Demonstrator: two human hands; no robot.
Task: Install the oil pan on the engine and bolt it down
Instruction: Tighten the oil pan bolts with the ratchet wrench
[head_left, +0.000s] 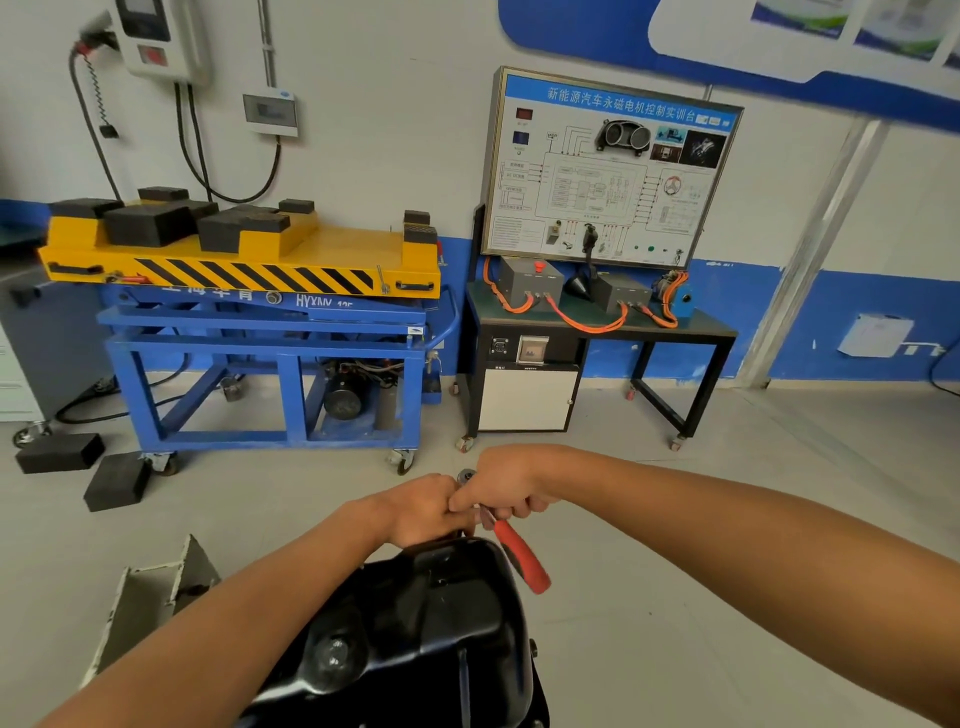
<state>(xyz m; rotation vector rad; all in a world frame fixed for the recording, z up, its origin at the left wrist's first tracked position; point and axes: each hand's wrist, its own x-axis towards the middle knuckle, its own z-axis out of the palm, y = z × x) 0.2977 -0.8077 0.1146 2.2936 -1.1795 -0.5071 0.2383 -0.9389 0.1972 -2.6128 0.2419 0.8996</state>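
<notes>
1. A black oil pan (441, 623) sits low in the centre of the view, directly below the person, with both forearms reaching over it.
2. The right hand (506, 486) grips a ratchet wrench (522, 556) near its head; the red handle slants down to the right past the pan's far rim.
3. The left hand (423, 509) touches the right at that rim, fingers curled downward; what they hold is hidden.
4. Behind stand a yellow-topped blue lift table (332, 249) and a wiring training board (608, 171).
</notes>
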